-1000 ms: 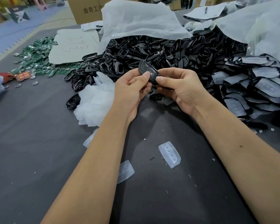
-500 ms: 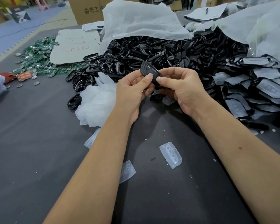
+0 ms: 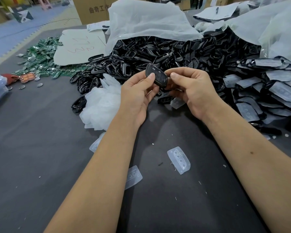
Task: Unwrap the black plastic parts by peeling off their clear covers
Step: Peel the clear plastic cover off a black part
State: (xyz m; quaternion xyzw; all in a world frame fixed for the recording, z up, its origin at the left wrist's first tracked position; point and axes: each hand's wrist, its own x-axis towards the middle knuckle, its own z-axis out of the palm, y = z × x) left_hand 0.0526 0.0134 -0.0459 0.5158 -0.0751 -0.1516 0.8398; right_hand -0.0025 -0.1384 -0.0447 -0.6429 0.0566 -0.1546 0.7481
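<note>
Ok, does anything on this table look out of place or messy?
Three peeled clear covers lie loose on the dark table under the forearms, apart from the white heap of covers. Small white scraps dot the mat too.

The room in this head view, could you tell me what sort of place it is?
Probably a small factory or assembly workshop: a big heap of black parts spills from bags, green circuit boards lie in a pile, and cartons stand behind the table.

Two hands, one held black part, three loose clear covers.
</note>
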